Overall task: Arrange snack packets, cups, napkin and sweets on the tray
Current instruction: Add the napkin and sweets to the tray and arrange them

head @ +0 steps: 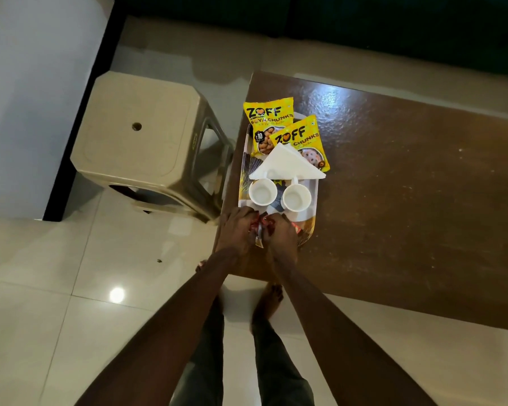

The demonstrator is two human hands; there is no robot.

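Holding small red sweets [261,227] together at the tray's [313,206] near end, left hand [237,230] & right hand [280,234] are both pinching them; 2 cups [263,192], napkin [288,165], packets [269,124] are sitting just beyond.

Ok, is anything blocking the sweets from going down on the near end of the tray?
Nothing visible does. Both hands, left and right, hold the sweets over the tray's near end; the cups sit further back, clear of that spot.
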